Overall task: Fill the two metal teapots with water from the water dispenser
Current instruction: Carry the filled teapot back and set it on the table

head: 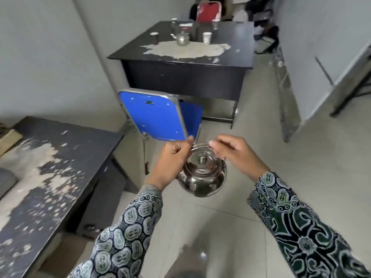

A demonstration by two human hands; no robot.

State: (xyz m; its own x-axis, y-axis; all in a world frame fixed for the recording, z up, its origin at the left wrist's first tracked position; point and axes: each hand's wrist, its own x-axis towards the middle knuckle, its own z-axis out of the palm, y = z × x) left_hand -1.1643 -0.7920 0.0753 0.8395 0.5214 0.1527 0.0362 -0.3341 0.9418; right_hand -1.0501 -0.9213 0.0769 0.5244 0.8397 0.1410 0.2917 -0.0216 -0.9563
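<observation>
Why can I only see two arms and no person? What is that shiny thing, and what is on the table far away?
The camera sits on the person's head and looks down, so you see only their arms and hands. Both hands hold the wire handle of a shiny metal teapot in the air, over the floor: the left hand on one side, the right hand on the other. Its lid is on. On the far desk stands a second teapot, with some cups near it. A blue chair stands in front of that desk.
</observation>
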